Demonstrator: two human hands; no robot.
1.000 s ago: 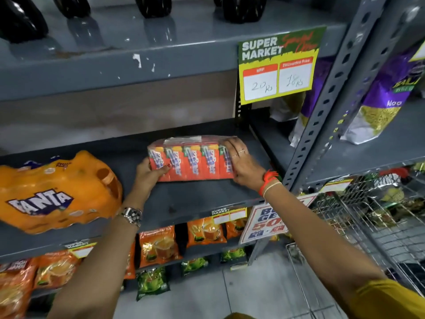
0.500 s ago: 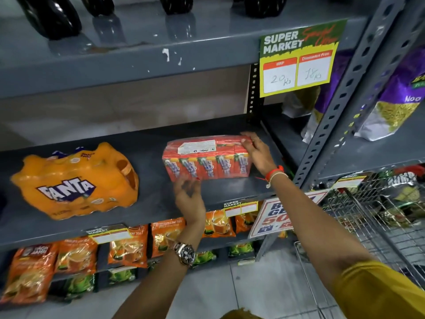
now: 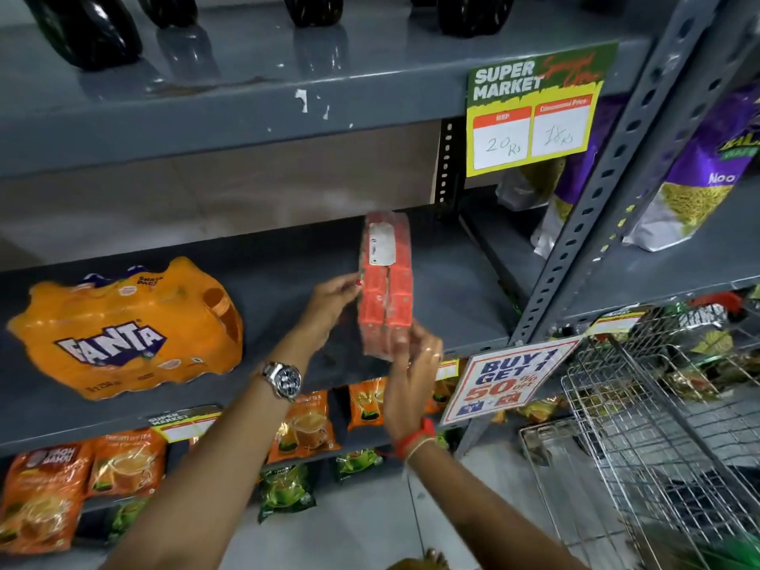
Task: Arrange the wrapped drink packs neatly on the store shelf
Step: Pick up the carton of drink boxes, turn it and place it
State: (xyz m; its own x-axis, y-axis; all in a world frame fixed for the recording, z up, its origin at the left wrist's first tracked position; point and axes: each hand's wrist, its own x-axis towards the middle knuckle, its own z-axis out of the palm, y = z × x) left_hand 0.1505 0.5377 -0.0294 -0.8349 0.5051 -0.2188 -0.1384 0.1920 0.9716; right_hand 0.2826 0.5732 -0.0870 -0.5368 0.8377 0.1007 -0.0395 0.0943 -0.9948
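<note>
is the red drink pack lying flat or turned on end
Turned on end: the red drink pack runs lengthwise away, held between the left hand and right hand.

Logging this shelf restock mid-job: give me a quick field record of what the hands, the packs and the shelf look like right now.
held item: red drink pack, turned end-on, white label facing up
left hand: on the pack's left side
right hand: gripping its near end
other pack: orange Fanta pack, lying at left on the same shelf
shelf: bare at right
beside: wire basket, lower right
</note>
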